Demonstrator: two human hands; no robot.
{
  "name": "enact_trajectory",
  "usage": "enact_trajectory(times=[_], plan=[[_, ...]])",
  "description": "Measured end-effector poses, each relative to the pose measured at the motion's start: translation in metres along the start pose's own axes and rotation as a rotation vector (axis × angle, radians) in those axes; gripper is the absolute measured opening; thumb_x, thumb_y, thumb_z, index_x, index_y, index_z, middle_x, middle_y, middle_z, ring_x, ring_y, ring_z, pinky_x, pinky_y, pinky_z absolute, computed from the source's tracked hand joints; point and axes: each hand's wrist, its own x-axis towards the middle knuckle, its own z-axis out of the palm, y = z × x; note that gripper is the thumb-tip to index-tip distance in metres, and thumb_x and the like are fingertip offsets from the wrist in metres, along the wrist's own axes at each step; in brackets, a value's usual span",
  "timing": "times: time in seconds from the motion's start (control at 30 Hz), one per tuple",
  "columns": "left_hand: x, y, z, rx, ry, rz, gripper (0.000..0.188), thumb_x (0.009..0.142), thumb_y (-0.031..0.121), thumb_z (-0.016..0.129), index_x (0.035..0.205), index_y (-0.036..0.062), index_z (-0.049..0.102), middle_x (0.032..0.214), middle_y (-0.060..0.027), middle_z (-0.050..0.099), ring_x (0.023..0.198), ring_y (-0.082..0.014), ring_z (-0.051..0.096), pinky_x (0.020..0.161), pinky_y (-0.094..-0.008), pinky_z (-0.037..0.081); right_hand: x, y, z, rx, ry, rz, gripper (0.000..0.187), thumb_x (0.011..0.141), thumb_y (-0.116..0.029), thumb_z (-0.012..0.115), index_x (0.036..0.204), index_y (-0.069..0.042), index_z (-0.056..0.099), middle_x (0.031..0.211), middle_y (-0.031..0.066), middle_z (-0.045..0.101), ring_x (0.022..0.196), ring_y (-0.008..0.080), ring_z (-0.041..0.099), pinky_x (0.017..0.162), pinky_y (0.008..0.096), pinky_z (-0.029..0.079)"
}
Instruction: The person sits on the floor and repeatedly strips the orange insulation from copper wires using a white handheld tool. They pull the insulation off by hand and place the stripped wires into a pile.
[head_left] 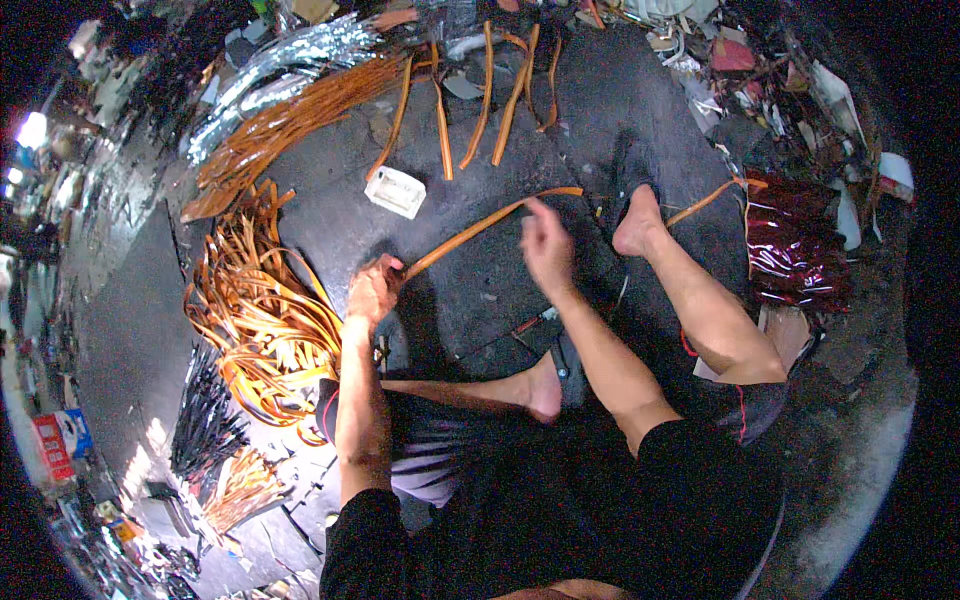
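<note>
Below the white box point(390, 207) and slanting up past its right side, an orange strip point(468, 237) runs from the left hand point(374, 290) to a free end beyond the right hand point(547, 250). Straight below the box, the left hand is clamped on the strip's lower end. Right of the box, the right hand is blurred; its fingertips are at the strip's upper part, but I cannot tell whether they grip it. Left of the box and lower lies a tangled orange pile point(250, 310), with a black bundle point(205, 420) farther down. Above the box, a brown bundle point(300, 115) and a silver bundle point(290, 75) lie to the left, loose strips point(487, 95) to the right. Far right of it, past a bare foot point(640, 222), is a dark red bundle point(795, 245).
</note>
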Motion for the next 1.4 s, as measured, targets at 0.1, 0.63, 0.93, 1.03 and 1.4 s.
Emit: enact_trajectory(times=[0.1,0.63,0.93,1.03,1.4], plan=[[-0.012,0.032,-0.024,-0.085,-0.068,0.102,0.025,0.081,0.007,0.057,0.105,0.0073,0.063,0.086,-0.013,0.068,0.082,-0.0255,0.067,0.075,-0.0366,0.052,0.022,0.065,-0.048,0.018,0.289,0.131,0.033,0.098,-0.018,0.052,0.129,-0.007,0.053,0.071,0.0031,0.057,0.061,0.01,0.053,0.055,0.0261,0.045],[0.185,0.276,-0.129,-0.813,-0.25,0.176,0.031,0.092,0.025,0.057,0.114,0.0039,0.061,0.088,0.0047,0.058,0.072,-0.0038,0.046,0.061,-0.0181,0.035,0.028,0.136,-0.043,0.203,0.519,0.313,0.051,0.096,-0.024,0.057,0.139,-0.007,0.036,0.067,0.0028,0.054,0.049,0.0097,0.049,0.042,0.0245,0.043],[0.386,0.355,-0.083,-0.999,-0.04,0.453,0.027,0.095,0.024,0.053,0.11,0.0059,0.065,0.095,-0.0023,0.064,0.082,-0.0126,0.059,0.072,-0.0274,0.048,0.028,0.128,-0.04,0.277,0.515,0.336,0.046,0.096,-0.022,0.057,0.137,-0.01,0.041,0.069,0.0006,0.049,0.048,0.0079,0.047,0.041,0.0224,0.043],[0.425,0.355,-0.024,-0.847,-0.061,0.459,0.025,0.095,0.023,0.054,0.108,0.0058,0.066,0.092,-0.0045,0.065,0.079,-0.0139,0.06,0.069,-0.0291,0.049,0.023,0.144,-0.046,0.197,0.543,0.339,0.045,0.095,-0.021,0.058,0.136,-0.01,0.042,0.069,0.0003,0.047,0.053,0.008,0.048,0.043,0.0225,0.044],[0.33,0.262,0.226,0.017,0.017,-0.055,0.028,0.085,0.033,0.066,0.087,0.0047,0.066,0.088,-0.0168,0.07,0.085,-0.0365,0.068,0.075,-0.0453,0.055,0.032,0.112,-0.046,0.47,0.53,0.378,0.044,0.095,-0.019,0.057,0.135,-0.008,0.043,0.073,0.0004,0.049,0.058,0.0076,0.048,0.047,0.0216,0.044]])
